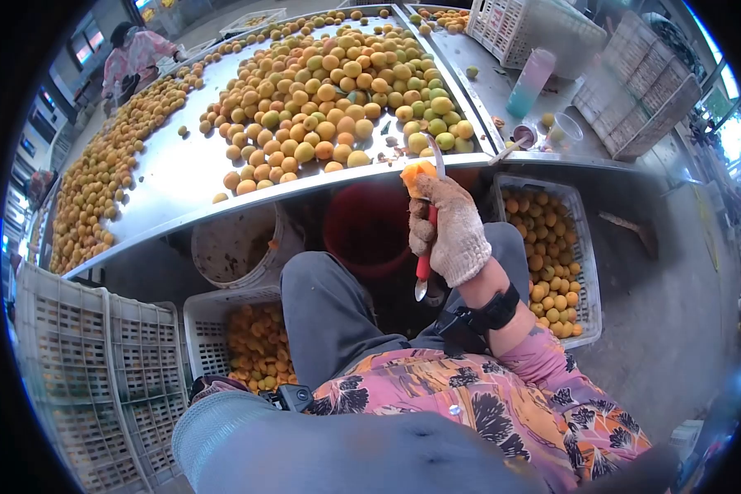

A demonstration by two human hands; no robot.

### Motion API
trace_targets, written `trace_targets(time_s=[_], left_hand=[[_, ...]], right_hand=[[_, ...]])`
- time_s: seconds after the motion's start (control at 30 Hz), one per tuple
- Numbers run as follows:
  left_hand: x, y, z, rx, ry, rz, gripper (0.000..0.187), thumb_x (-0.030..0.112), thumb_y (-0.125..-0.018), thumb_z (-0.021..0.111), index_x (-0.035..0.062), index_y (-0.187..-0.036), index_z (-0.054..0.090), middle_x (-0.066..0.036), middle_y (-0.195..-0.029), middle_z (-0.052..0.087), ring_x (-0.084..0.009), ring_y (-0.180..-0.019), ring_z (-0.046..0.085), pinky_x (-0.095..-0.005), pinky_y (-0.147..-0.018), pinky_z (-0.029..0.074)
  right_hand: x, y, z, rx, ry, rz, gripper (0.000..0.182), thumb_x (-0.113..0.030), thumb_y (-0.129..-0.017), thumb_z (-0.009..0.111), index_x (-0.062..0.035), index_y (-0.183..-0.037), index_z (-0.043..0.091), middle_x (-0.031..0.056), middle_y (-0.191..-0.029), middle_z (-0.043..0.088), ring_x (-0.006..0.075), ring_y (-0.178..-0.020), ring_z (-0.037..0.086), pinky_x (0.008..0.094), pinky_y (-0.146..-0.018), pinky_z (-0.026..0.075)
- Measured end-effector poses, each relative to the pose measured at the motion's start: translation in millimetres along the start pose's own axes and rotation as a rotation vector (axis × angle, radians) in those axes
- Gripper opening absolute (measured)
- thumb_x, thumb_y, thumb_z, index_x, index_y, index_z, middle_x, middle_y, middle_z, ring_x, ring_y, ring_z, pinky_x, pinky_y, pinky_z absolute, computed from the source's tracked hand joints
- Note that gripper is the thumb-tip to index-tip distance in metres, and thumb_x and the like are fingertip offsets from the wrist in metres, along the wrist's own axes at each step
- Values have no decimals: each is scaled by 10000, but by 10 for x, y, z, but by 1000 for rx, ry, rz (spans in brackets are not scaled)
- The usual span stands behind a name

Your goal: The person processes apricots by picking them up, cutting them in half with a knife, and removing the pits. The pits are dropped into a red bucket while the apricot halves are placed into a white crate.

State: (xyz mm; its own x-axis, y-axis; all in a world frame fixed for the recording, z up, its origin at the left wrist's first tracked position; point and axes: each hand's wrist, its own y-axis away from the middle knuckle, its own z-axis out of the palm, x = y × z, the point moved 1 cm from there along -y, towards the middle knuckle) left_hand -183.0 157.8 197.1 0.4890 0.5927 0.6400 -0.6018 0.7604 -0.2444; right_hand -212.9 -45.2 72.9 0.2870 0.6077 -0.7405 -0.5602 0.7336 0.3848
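My right hand (pixel 449 226), in a soiled knitted glove, is closed around a red-handled knife (pixel 424 265). The knife's curved blade points up, and a small spoon-like metal tip shows below the handle. An opened orange apricot (pixel 418 175) sits at the fingertips beside the blade. My left arm (pixel 230 428), in a blue-grey sleeve, reaches to the lower left. Only a dark patch of my left hand (pixel 214 385) shows past the cuff, beside a crate of opened apricots (pixel 259 342); its fingers are hidden.
Whole apricots (pixel 329 99) are heaped on the metal table (pixel 173 160). Under it stand a white bucket (pixel 259 255), a red bucket (pixel 366 226) and a crate of apricots (pixel 556 255). Tall crates (pixel 99 362) stand at left. Across the table is another person (pixel 140 58).
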Motion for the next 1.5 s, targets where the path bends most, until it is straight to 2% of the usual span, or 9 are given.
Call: trace_targets(time_s=[0.2,0.27,0.33,0.37,0.83,0.87,1.3,1.37,1.5], left_hand=[[30,-155,33,701,179,-48,721,472,-846,627,-79,-1280,464,-85,-837,615,-184,-647,584,-304,-658,497],[215,-494,-84,-231,-305,-145,870,423,-775,655,-125,-1371,336,-128,-908,615,-169,-666,585,-228,-598,491],[191,-594,-252,-128,-453,-144,920,395,-710,680,-125,-1383,327,-159,-954,622,-211,-717,617,-288,-668,519],[183,-650,-569,-313,-368,-164,795,214,-764,640,-121,-1407,313,-225,-1154,604,-248,-984,618,-338,-879,497],[-161,-661,-1058,-203,-1073,275,576,-150,-815,437,-27,-1378,420,-136,-1212,591,-162,-1003,590,-238,-762,500],[-173,-668,-1051,-184,-1038,261,615,-215,-768,461,-57,-1362,430,-175,-1281,561,-220,-1155,572,-331,-1003,447],[-306,-719,-1162,-35,-971,224,578,-153,-815,478,-68,-1382,403,-153,-1238,571,-200,-1142,562,-309,-973,458],[-331,-724,-1160,74,-790,115,523,-17,-853,539,-36,-1367,446,-113,-1166,611,-120,-898,609,-202,-719,499],[-291,-747,-1201,98,-641,-71,520,-24,-885,479,-64,-1394,381,-129,-1192,581,-151,-992,601,-276,-886,493]], right_hand=[[11,12,11,43,4,-17,122,-197,-897,608,-104,-854,542,-20,-567,422,103,-354,335,278,-327,267],[-24,33,36,0,-11,11,139,-215,-899,618,-117,-837,540,-33,-549,416,88,-358,339,266,-327,255],[-44,66,87,52,-20,25,139,-218,-899,623,-134,-827,539,-58,-544,402,69,-349,318,254,-323,227],[-42,55,65,40,-28,38,135,-219,-901,620,-138,-828,541,-61,-547,401,64,-345,310,253,-320,221],[-39,150,139,-74,90,-110,125,-193,-913,600,-70,-917,580,-38,-586,458,62,-352,350,231,-312,283],[-51,161,155,-132,117,-119,142,-193,-913,604,-60,-962,595,-42,-593,466,52,-364,356,222,-322,289],[-150,416,369,-286,331,-130,196,-141,-931,552,-12,-1077,578,-1,-670,517,58,-394,429,188,-347,347],[-153,438,382,-285,348,-125,197,-136,-929,551,-12,-1079,578,2,-675,520,58,-394,427,188,-347,343],[-131,439,382,-274,324,-53,205,-125,-920,552,-14,-1091,576,6,-686,525,59,-395,422,190,-344,334]])
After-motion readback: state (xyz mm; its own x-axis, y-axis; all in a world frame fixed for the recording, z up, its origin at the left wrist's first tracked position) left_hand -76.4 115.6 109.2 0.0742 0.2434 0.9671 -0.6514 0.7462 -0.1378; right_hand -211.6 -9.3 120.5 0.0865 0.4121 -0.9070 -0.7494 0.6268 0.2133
